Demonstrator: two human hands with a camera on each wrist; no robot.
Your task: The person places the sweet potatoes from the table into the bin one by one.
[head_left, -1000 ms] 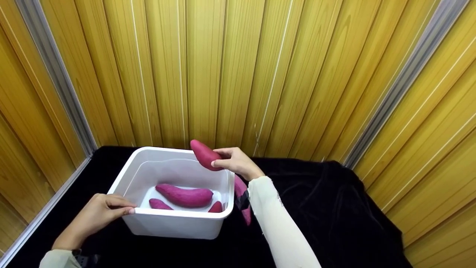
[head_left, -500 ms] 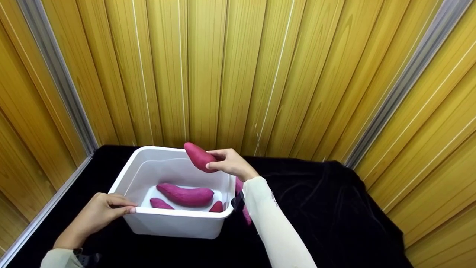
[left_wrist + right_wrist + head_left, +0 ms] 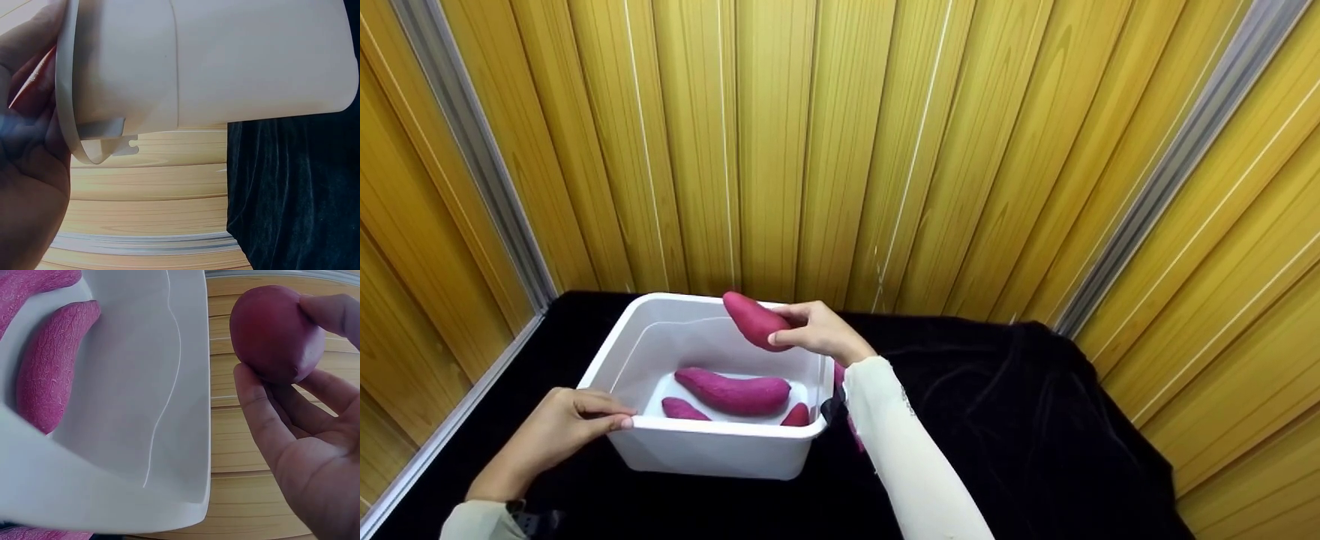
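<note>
My right hand grips a smooth reddish sweet potato between thumb and fingers, raised over the back right part of a white plastic bin. The right wrist view shows this sweet potato end-on, above the rim. Inside the bin lie a long purple sweet potato, a smaller purple one and a reddish one; the front wall partly hides the last two. At the front left corner, my left hand pinches the bin's rim, seen also from outside in the left wrist view.
Another purple sweet potato lies outside the bin on its right, mostly hidden by the right sleeve. Black cloth covers the table. Wood-patterned panels enclose the back and sides.
My right hand has moved left and slightly down with the sweet potato, farther over the bin. The left hand and the bin have stayed in place.
</note>
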